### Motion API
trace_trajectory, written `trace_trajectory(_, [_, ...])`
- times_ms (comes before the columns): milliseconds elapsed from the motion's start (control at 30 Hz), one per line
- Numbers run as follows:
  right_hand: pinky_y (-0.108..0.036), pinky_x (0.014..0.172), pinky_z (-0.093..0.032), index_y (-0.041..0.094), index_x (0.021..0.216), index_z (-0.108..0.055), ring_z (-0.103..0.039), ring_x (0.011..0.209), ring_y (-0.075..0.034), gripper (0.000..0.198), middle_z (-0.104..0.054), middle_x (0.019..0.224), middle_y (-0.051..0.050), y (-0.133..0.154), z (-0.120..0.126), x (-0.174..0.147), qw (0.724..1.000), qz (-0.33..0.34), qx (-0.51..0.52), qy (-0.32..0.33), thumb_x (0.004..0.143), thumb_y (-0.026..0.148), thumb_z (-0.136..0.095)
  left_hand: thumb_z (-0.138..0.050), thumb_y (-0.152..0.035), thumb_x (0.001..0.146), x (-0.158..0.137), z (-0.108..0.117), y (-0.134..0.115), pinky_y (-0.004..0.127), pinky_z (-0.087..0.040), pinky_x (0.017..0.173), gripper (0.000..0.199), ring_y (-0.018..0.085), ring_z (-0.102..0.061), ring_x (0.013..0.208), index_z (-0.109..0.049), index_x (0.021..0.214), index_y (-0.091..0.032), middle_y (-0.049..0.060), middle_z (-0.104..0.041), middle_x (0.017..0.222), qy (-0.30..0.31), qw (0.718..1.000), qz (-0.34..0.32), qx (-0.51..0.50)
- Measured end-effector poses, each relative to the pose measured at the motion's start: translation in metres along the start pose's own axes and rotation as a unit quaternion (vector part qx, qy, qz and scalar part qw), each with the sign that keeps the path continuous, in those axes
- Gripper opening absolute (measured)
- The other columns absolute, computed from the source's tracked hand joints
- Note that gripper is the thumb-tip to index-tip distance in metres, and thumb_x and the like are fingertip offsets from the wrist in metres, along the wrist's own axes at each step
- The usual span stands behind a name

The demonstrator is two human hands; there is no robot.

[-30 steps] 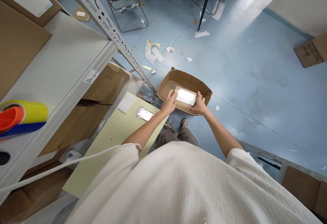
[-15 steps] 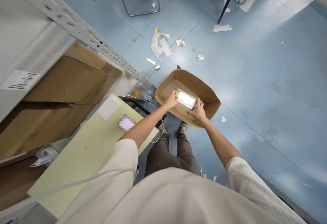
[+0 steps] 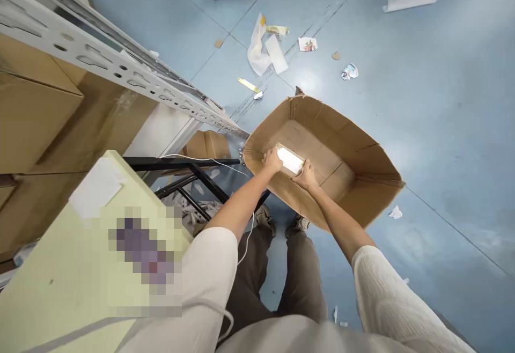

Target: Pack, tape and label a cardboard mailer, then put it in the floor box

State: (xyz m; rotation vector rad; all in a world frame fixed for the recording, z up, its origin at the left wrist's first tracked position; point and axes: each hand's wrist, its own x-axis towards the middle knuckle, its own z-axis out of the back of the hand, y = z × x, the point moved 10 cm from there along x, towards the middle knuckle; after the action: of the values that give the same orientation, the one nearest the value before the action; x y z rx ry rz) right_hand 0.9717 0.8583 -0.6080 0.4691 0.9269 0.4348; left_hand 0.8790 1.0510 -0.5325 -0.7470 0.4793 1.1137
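Observation:
Deep inside an open cardboard box (image 3: 364,152) on the floor, both my hands grip a small flat package (image 3: 290,160) with a bright white top. My left hand (image 3: 273,160) closes on its left end, fingers curled round the edge. At the opposite end my right hand (image 3: 306,175) pinches it, thumb toward me. The package is near the box's left side, close to its bottom; whether it touches the bottom I cannot tell. Glare washes out whatever is on its white face.
At left stands a pale yellow table (image 3: 52,267) with a white sheet (image 3: 96,188) and a blurred-out item on it. A perforated metal shelf post (image 3: 132,76) and cardboard boxes (image 3: 36,111) lie beyond. Paper scraps (image 3: 276,53) litter the blue floor. A white cable (image 3: 252,235) hangs beside my legs.
My view has come closer to the box. Both hands have lowered the package further into it, toward its left side, still holding both ends.

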Motion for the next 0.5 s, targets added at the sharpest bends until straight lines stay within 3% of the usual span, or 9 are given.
trace_trajectory(167, [-0.05,0.119,-0.055,0.017,0.168,-0.027,-0.066,0.14,-0.041,0.118,-0.052,0.156,-0.027,0.001,-0.08,0.075,0.999,-0.007,0.032,0.01,0.074,0.04,-0.095,-0.071,-0.023,0.098,0.049,0.001,0.063,0.064,-0.048,0.124,0.048,0.048,-0.06,0.153,-0.065,0.145,-0.018,0.029,-0.063,0.159,-0.053,0.996,0.067,-0.015])
trace_trajectory(300, [-0.052,0.122,-0.054,0.018,0.171,-0.024,-0.065,0.142,-0.041,0.123,-0.048,0.164,-0.029,-0.002,-0.13,0.112,0.999,-0.028,0.04,0.013,0.074,0.039,-0.095,-0.072,-0.024,0.098,0.075,-0.002,0.102,0.059,-0.052,0.122,0.047,0.044,-0.065,0.148,-0.064,0.144,-0.02,0.025,-0.068,0.156,-0.069,0.99,0.107,-0.063])
trace_trajectory(400, [-0.047,0.123,-0.052,0.014,0.173,-0.022,-0.064,0.145,-0.038,0.114,-0.045,0.169,-0.03,-0.006,-0.158,0.124,0.997,-0.032,0.055,0.039,0.084,0.038,-0.089,-0.071,-0.023,0.099,0.086,-0.003,0.112,0.055,-0.05,0.126,0.042,0.04,-0.063,0.151,-0.066,0.141,-0.023,0.02,-0.07,0.153,-0.084,0.991,0.086,-0.057])
trace_trajectory(500, [-0.044,0.126,-0.049,0.009,0.176,-0.02,-0.059,0.153,-0.037,0.109,-0.047,0.171,-0.03,-0.011,-0.168,0.124,0.995,-0.03,0.068,0.065,0.091,0.035,-0.082,-0.069,-0.019,0.098,0.086,-0.003,0.107,0.055,-0.048,0.13,0.042,0.039,-0.06,0.154,-0.066,0.14,-0.023,0.02,-0.068,0.155,-0.083,0.995,0.048,-0.036])
